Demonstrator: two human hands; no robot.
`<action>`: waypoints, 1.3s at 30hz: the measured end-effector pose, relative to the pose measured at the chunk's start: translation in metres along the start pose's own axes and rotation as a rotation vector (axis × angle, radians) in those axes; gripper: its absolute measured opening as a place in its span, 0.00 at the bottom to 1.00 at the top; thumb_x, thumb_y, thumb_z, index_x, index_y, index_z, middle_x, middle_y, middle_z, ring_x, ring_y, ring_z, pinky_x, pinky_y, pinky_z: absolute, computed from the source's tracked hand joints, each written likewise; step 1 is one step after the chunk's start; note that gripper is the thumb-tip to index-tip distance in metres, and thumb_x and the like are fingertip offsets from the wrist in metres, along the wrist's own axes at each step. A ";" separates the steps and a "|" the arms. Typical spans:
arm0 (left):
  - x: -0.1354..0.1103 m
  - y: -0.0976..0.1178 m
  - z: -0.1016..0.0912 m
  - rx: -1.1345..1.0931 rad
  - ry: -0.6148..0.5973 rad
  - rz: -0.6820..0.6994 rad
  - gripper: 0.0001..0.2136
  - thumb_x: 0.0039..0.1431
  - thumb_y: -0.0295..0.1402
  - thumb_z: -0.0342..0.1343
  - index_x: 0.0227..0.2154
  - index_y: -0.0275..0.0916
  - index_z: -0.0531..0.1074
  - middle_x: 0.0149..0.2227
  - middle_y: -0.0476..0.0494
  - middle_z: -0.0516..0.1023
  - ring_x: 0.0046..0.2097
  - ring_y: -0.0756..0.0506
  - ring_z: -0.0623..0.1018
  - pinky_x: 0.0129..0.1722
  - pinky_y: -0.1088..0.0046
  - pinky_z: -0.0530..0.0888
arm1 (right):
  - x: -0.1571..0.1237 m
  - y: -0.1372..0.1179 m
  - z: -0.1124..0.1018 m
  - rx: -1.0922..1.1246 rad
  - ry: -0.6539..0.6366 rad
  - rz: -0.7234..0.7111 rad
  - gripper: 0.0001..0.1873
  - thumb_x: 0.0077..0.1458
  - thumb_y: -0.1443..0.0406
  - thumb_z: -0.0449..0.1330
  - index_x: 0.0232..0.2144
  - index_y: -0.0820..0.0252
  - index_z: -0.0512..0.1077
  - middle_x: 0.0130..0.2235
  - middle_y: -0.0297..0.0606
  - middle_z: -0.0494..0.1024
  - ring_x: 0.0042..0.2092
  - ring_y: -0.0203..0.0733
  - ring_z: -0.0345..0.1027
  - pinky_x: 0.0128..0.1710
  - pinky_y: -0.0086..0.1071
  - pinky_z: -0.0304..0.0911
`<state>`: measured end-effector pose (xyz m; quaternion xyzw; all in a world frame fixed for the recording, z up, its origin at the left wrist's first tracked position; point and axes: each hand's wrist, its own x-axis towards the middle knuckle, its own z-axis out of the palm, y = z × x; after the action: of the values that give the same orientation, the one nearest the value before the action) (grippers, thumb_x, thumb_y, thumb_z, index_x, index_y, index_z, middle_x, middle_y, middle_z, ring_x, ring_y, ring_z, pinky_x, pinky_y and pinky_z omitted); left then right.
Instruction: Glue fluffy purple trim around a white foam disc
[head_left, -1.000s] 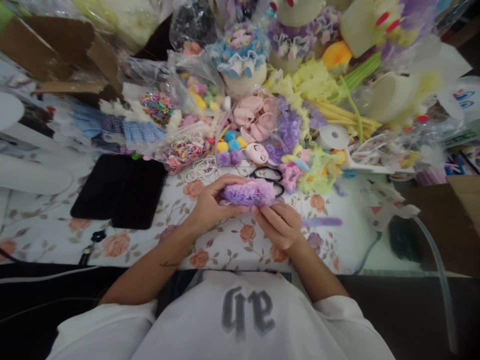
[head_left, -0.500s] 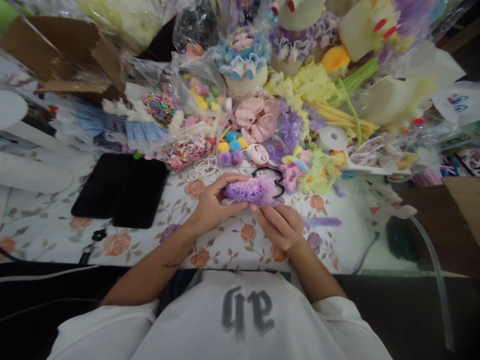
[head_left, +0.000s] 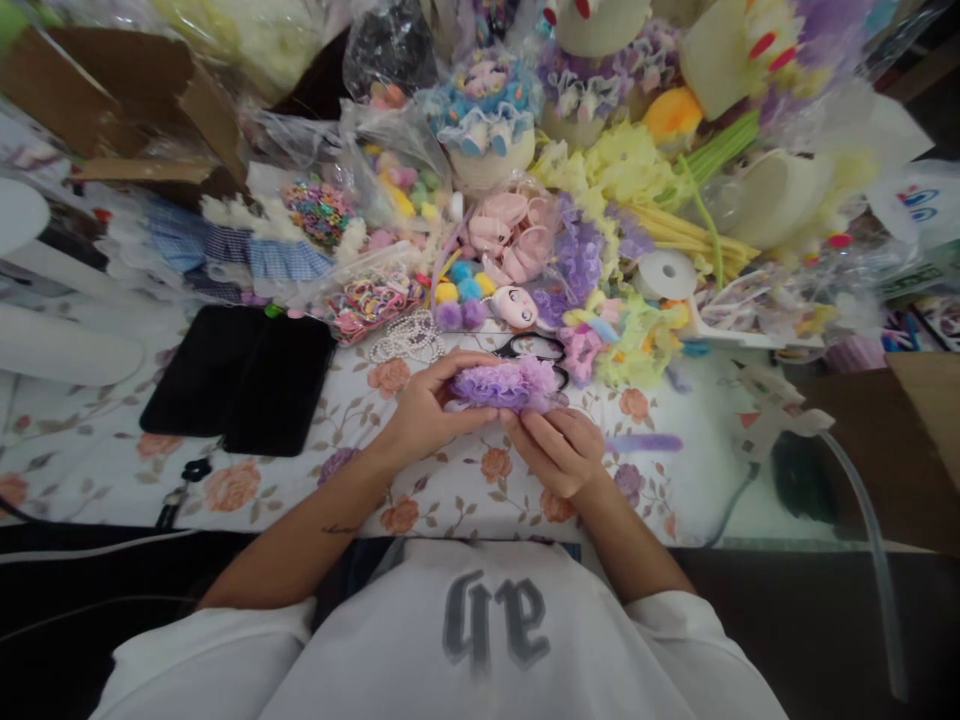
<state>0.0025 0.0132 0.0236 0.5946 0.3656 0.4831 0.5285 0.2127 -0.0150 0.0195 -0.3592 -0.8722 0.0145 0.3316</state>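
A purple ruffled lace piece point(head_left: 499, 382), paler pink at its right end, is held between my two hands above the flowered tablecloth. My left hand point(head_left: 427, 405) wraps around its left end, thumb along the lower edge. The fingers of my right hand point(head_left: 559, 445) pinch the lower right edge, and some fingertips are hidden behind the lace. Just beyond it lie black-handled scissors point(head_left: 536, 347), partly covered by the ruffles. A fuzzy purple stick point(head_left: 645, 442) rests on the cloth to the right of my right hand.
Two black phones or flat dark panels point(head_left: 240, 380) lie at left. Beyond my hands are pearl strings point(head_left: 409, 338), pompoms point(head_left: 465, 293), a doll face point(head_left: 515, 307), pink pieces point(head_left: 510, 235) and a white ribbon roll point(head_left: 666, 275). A glue gun point(head_left: 780, 415) lies at right.
The purple lace piece has turned slightly, its pink end now covering more of the scissors' handles. Both hands keep their hold, and my right hand has shifted a little to the left.
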 end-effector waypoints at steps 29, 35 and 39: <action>-0.001 0.000 0.003 -0.490 0.001 -0.293 0.22 0.44 0.35 0.69 0.45 0.41 0.75 0.39 0.46 0.79 0.36 0.47 0.78 0.37 0.72 0.76 | 0.017 0.011 -0.005 0.392 0.092 0.332 0.35 0.50 0.56 0.69 0.58 0.53 0.64 0.54 0.46 0.74 0.55 0.53 0.69 0.54 0.48 0.66; -0.001 -0.003 0.006 -0.352 -0.022 -0.290 0.23 0.43 0.37 0.71 0.44 0.41 0.75 0.45 0.45 0.77 0.43 0.45 0.76 0.41 0.74 0.73 | 0.009 0.011 0.013 0.383 0.182 0.309 0.21 0.52 0.64 0.64 0.49 0.54 0.70 0.47 0.43 0.79 0.48 0.51 0.74 0.48 0.45 0.69; -0.002 -0.007 0.004 -0.097 -0.088 -0.206 0.25 0.43 0.34 0.71 0.47 0.42 0.74 0.55 0.43 0.70 0.55 0.41 0.71 0.51 0.72 0.69 | 0.006 0.015 0.019 0.298 0.219 0.207 0.20 0.52 0.64 0.63 0.49 0.54 0.70 0.45 0.43 0.80 0.46 0.52 0.74 0.47 0.47 0.69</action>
<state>0.0065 0.0116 0.0165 0.5484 0.3776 0.4167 0.6190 0.2075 0.0034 0.0038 -0.3933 -0.7777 0.1384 0.4705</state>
